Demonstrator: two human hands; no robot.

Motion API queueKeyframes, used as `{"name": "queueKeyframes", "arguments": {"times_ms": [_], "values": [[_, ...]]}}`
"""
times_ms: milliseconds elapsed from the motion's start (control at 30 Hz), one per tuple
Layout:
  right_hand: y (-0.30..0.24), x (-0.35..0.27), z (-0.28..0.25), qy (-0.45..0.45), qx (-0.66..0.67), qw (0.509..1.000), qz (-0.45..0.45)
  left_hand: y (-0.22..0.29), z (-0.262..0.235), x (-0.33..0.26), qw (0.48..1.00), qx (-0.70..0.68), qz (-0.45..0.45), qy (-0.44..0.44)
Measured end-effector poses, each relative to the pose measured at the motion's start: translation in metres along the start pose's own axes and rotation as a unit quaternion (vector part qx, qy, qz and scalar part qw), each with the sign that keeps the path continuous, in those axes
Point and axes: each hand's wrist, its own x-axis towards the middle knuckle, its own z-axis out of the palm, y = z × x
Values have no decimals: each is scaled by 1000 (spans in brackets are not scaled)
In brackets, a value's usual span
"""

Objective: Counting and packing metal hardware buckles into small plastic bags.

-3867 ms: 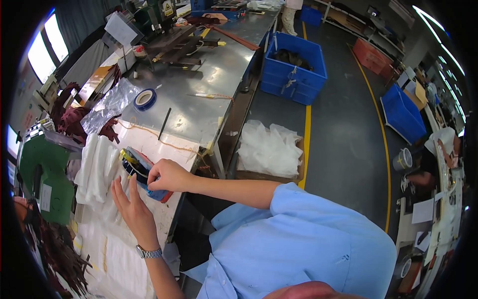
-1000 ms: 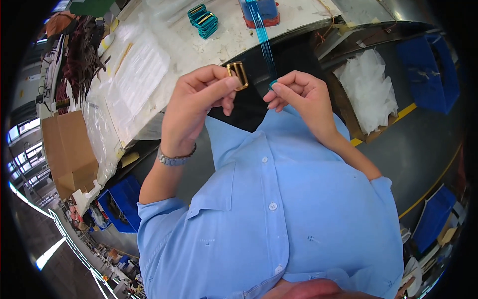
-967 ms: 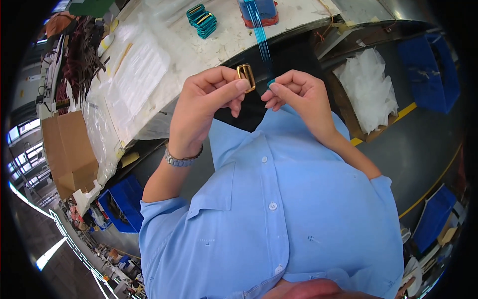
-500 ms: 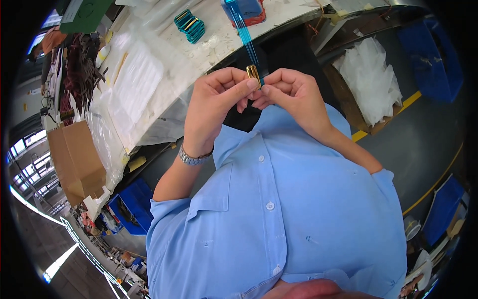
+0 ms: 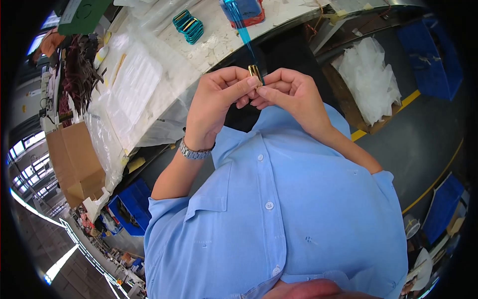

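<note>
Gold-coloured, the small buckle (image 5: 254, 72) sits pinched between both hands above the bench (image 5: 219, 40) edge: left hand (image 5: 219, 102) and right hand (image 5: 289, 92) each keep a clenched grip on it (blue strap (image 5: 244, 32) running upward).

Both my hands are meeting close in front of my chest, well short of the table (image 5: 164, 94), so open air is lying around them on every side. The blue strip (image 5: 243, 31) is stretching taut from my fingers up to the table edge, barring a straight reach forward. Beyond it, the teal stack (image 5: 188, 26) and clear plastic sheets (image 5: 132, 84) are crowding the tabletop.
</note>
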Motion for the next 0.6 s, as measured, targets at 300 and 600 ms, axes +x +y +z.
{"name": "queueKeyframes", "arguments": {"times_ms": [300,600], "values": [[-4,2,2,42,-52,998,0,0,-1,5,1000,-6,-9,-5],[-4,1,3,59,-70,996,-2,6,3,12,999,23,-21,-19]]}}
